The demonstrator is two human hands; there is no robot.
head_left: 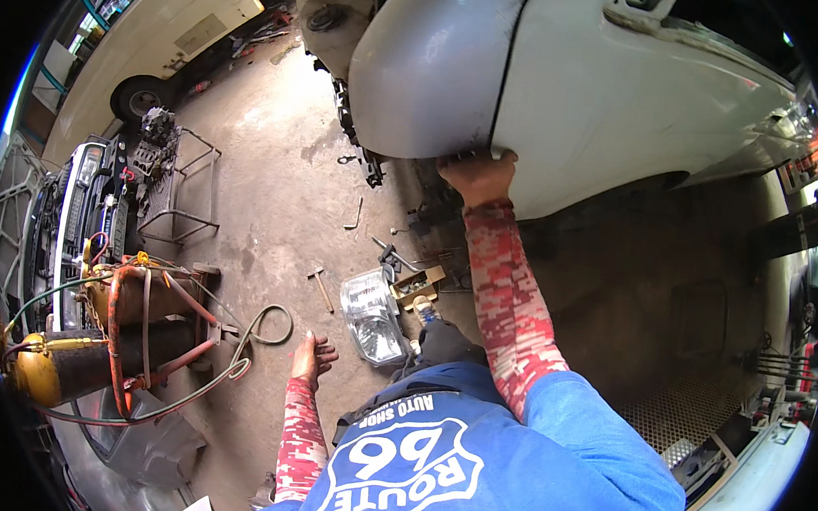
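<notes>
Tee, R hand at panel, box w/ bits

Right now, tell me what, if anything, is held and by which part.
The right hand appears to grip the silver-grey curved car fender by its lower edge; the open left hand holds nothing.

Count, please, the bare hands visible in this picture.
2: the right hand at the lower edge of the silver-gray body panel; the left hand over the concrete floor, left of the headlight.
</notes>
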